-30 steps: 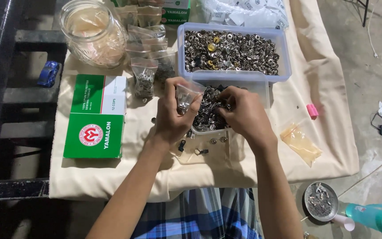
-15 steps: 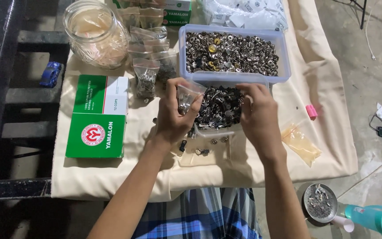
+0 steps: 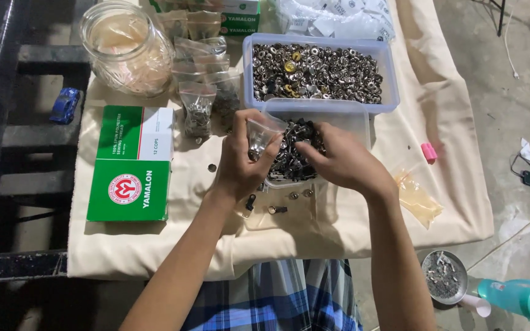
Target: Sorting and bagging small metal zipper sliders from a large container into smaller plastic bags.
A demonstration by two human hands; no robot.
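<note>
I see my left hand (image 3: pixel 243 162) pinching one small clear bag (image 3: pixel 262 133) just left of the near tray (image 3: pixel 314 144). My right hand (image 3: pixel 338 162) digs into its dark metal pieces (grip hidden). Behind it, one full tray (image 3: pixel 320 70); bare cloth (image 3: pixel 455 184) lies right.

Flat box (image 3: pixel 131 163): left on the cloth, rectangular, green with a white end panel and a round red-and-white emblem.
Second green box (image 3: pixel 238 16): top edge, behind the filled bags, green and white.
Small clear bags (image 3: pixel 199 110): beside the glass jar, holding metal pieces.
White packets (image 3: pixel 338 13): heaped top right.
Clear bag (image 3: pixel 260 133): pinched in the left hand (image 3: pixel 243 160).
</note>
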